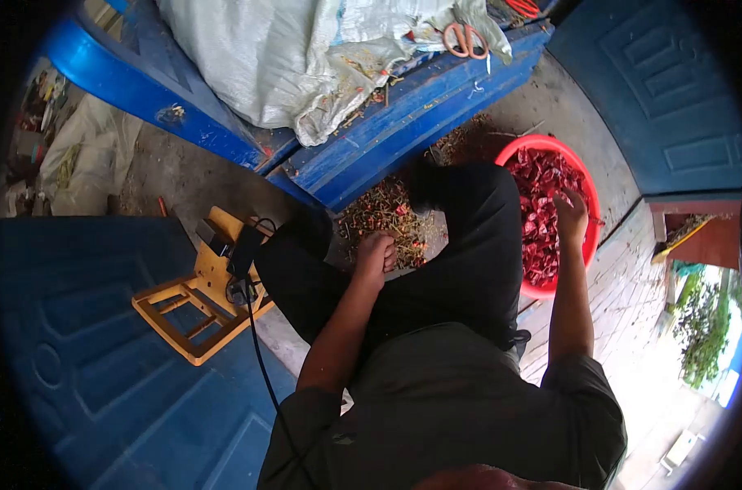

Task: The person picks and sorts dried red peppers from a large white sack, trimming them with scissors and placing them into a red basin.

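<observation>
My left hand (pixel 375 254) is closed in front of my lap, above a scatter of stems and red bits (pixel 385 214) on the floor; what its fingers hold, if anything, is hidden. A round red basin (pixel 593 192) full of dark red dried pods, which look like chili peppers (pixel 538 184), stands beside my right leg. Over the right part of this basin is my right hand (pixel 572 214), its fingers a little apart and bent, with nothing visible between them.
White woven sacks (pixel 260 61) and orange-handled scissors (pixel 465 41) lie on a blue wooden bench (pixel 403 135). A yellow wooden frame (pixel 195 322) with a black device (pixel 244 249) and cable stands at left. Blue doors (pixel 85 351) flank the space.
</observation>
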### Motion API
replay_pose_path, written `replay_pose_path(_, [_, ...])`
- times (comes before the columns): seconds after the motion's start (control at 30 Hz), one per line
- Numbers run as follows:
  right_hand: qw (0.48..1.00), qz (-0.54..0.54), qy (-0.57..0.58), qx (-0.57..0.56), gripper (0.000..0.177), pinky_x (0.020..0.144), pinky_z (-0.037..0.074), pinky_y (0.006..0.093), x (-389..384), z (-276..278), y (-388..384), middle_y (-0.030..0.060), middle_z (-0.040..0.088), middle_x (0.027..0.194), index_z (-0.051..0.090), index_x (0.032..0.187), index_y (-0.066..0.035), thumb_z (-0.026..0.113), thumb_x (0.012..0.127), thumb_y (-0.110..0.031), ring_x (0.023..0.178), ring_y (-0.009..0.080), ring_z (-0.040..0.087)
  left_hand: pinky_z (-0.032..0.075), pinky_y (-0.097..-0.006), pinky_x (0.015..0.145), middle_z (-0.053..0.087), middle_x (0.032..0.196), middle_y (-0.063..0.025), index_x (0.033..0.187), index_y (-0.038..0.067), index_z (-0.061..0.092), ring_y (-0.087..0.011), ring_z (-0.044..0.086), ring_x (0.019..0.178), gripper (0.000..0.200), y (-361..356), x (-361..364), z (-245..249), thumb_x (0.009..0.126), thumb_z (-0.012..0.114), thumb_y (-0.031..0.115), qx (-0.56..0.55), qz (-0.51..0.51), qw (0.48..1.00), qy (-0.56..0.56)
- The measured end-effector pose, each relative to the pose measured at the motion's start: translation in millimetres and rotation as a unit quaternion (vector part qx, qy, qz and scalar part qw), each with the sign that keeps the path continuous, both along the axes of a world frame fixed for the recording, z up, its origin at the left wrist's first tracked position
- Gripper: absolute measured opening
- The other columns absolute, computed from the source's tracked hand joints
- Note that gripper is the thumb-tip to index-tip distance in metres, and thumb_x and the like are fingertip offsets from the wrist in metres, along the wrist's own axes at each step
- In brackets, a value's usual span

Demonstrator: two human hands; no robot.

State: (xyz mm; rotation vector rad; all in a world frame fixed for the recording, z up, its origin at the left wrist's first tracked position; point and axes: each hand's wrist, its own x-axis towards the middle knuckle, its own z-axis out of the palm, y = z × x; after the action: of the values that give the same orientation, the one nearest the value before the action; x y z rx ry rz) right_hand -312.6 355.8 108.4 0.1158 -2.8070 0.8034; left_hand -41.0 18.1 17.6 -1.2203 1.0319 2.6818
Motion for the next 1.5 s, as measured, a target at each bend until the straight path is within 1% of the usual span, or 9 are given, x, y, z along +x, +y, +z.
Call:
replay_pose_path(0.23, [0.950, 0.240, 0.009, -0.198, 0.023, 0.091, 0.050, 0.0321, 1.4, 30.9, -168.5, 0.0120, 0.069, 0.102, 0.070, 0.111, -0.002, 0.070, 0.090, -0.011, 0.099, 0.0223, 0.066, 0.028, -0.0274, 0.043, 0.042, 0.064, 0.0051, 0.107, 0.006, 0.064, -0.0079, 0.036, 0.048, 0.018, -7.1, 1.5, -5.0, 0.094, 0.053, 0.011, 0.016, -0.002, 1.000, -0.014])
replay_pose_path(0.5, [0.877, 0.452, 0.031, 0.162, 0.025, 0.075, 0.053, 0.0425, -14.8, 61.1, -440.8, 0.0114, 0.069, 0.095, 0.072, 0.110, -0.020, 0.064, 0.088, -0.028, 0.086, 0.0320, 0.067, 0.027, -0.0242, 0.041, 0.042, 0.063, 0.0069, 0.103, 0.004, 0.063, -0.0051, 0.034, 0.048, 0.015, -17.0, 11.0, -5.2, 0.092, 0.053, 0.009, 0.038, 0.068, 0.997, 0.002])
replay_pose_path(0.67, [0.864, 0.503, 0.016, -0.020, 0.035, 0.082, 0.054, 0.0420, 1.0, 87.2, -512.2, 0.0148, 0.070, 0.103, 0.070, 0.119, -0.020, 0.061, 0.086, -0.017, 0.092, 0.0321, 0.068, 0.026, -0.0233, 0.041, 0.040, 0.062, 0.0076, 0.103, 0.004, 0.062, -0.0043, 0.034, 0.048, 0.015, -28.5, 17.5, 3.0, 0.092, 0.054, 0.010, 0.045, 0.095, 0.994, 0.019])
replay_pose_path(0.83, [0.855, 0.513, 0.040, -0.069, 0.057, 0.097, 0.049, 0.0395, 17.9, 83.5, -524.1, 0.0208, 0.062, 0.125, 0.060, 0.132, -0.012, 0.060, 0.075, -0.003, 0.110, 0.0351, 0.062, 0.027, -0.0211, 0.041, 0.040, 0.062, 0.0080, 0.097, 0.006, 0.061, -0.0028, 0.035, 0.047, 0.010, -29.5, 18.9, 15.3, 0.092, 0.054, 0.010, 0.047, 0.089, 0.994, 0.036])
replay_pose_path(0.93, [0.880, 0.463, 0.024, -0.100, 0.049, 0.100, 0.045, 0.0427, 27.7, 54.2, -513.7, 0.0259, 0.060, 0.122, 0.050, 0.126, 0.001, 0.052, 0.077, 0.002, 0.116, 0.0402, 0.057, 0.025, -0.0208, 0.040, 0.038, 0.061, 0.0091, 0.096, 0.006, 0.061, -0.0019, 0.033, 0.046, 0.009, -29.3, 18.6, 9.2, 0.092, 0.054, 0.011, 0.068, 0.085, 0.993, 0.053])
replay_pose_path(1.13, [0.953, 0.289, -0.050, -0.077, 0.037, 0.094, 0.047, 0.0463, 23.5, 41.2, -529.0, 0.0219, 0.063, 0.116, 0.055, 0.122, -0.006, 0.051, 0.086, -0.008, 0.106, 0.0401, 0.062, 0.025, -0.0235, 0.041, 0.036, 0.061, 0.0092, 0.098, 0.008, 0.061, -0.0044, 0.032, 0.047, 0.011, -26.9, 28.2, 9.5, 0.091, 0.053, 0.010, 0.062, 0.079, 0.993, 0.061])
replay_pose_path(1.27, [0.915, 0.352, -0.174, -0.094, 0.041, 0.095, 0.048, 0.0434, 15.2, 49.8, -514.3, 0.0193, 0.066, 0.115, 0.067, 0.118, -0.009, 0.060, 0.078, -0.010, 0.105, 0.0366, 0.063, 0.023, -0.0237, 0.042, 0.035, 0.060, 0.0089, 0.099, 0.007, 0.061, -0.0047, 0.031, 0.047, 0.013, -28.9, 31.9, 10.7, 0.090, 0.054, 0.013, 0.062, 0.093, 0.991, 0.067])
replay_pose_path(1.33, [0.851, 0.512, 0.091, -0.076, 0.039, 0.091, 0.050, 0.0431, 28.9, 41.4, -508.2, 0.0171, 0.067, 0.106, 0.069, 0.109, -0.012, 0.065, 0.070, -0.010, 0.104, 0.0356, 0.062, 0.022, -0.0239, 0.042, 0.034, 0.060, 0.0093, 0.098, 0.007, 0.060, -0.0046, 0.030, 0.047, 0.012, -29.4, 28.8, 13.9, 0.089, 0.055, 0.014, 0.060, 0.097, 0.991, 0.067])
replay_pose_path(1.5, [0.813, 0.571, 0.108, 0.032, 0.038, 0.085, 0.049, 0.0449, 39.9, 50.1, -491.1, 0.0130, 0.063, 0.094, 0.068, 0.098, -0.013, 0.074, 0.060, -0.014, 0.098, 0.0373, 0.059, 0.021, -0.0239, 0.041, 0.033, 0.060, 0.0095, 0.097, 0.007, 0.060, -0.0042, 0.029, 0.046, 0.012, -25.6, 27.4, 14.1, 0.089, 0.054, 0.014, 0.050, 0.087, 0.993, 0.066])
